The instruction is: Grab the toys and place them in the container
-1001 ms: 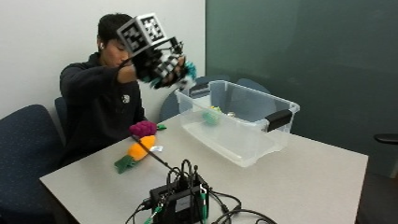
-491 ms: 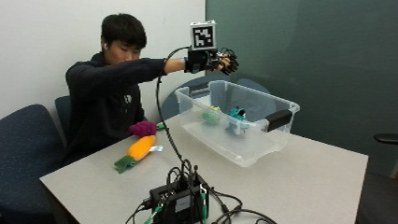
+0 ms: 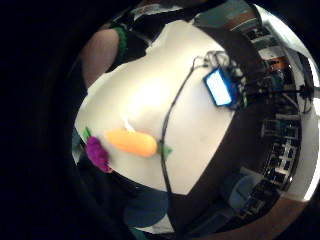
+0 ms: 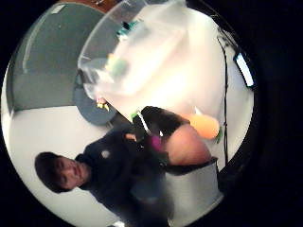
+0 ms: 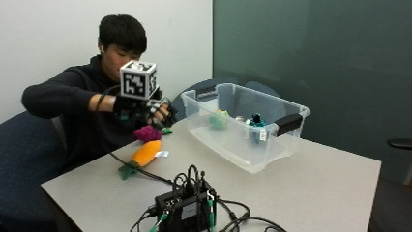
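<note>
Outside view: gloved right hand (image 5: 138, 108) above purple toy (image 5: 147, 133), placed to reach it; grip's closure can't be told; container (image 5: 244, 124) nearby

No text, label, brand or number can be read in these views, and the small white tag on the orange carrot toy (image 5: 145, 152) is too small to show any writing.

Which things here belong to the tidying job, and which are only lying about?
Job: orange carrot toy, purple toy, clear container with toys already inside, gloved right hand.

Lying about: black box with cables, blue chair.
</note>
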Action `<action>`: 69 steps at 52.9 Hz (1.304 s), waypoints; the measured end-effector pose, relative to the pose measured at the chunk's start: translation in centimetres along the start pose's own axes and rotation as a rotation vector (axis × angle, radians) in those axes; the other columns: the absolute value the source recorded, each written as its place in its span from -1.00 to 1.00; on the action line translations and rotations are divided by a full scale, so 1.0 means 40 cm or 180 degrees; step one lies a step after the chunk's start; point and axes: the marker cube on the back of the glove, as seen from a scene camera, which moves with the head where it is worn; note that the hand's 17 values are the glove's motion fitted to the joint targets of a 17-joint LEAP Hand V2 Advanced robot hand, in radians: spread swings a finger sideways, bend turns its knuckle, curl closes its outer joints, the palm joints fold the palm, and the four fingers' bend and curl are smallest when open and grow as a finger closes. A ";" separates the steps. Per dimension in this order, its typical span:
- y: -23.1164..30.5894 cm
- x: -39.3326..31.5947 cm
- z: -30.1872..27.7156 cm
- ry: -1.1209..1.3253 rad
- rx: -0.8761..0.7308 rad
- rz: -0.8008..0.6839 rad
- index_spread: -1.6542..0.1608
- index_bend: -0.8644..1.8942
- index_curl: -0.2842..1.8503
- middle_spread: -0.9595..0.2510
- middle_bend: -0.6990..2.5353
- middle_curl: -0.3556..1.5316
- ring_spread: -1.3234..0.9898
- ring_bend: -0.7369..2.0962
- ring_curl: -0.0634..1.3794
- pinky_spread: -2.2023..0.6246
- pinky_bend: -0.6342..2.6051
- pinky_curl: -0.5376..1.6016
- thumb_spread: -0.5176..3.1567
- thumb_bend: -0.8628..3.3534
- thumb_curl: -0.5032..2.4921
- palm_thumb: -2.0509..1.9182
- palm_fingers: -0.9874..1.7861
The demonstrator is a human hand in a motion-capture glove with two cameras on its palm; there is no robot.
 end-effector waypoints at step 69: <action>-0.469 -0.415 -0.268 0.0240 0.1433 -0.0471 0.64 -0.09 -0.32 0.18 0.13 0.26 -0.11 0.59 -0.11 0.28 0.11 -0.01 0.02 -0.55 -0.37 0.25 0.49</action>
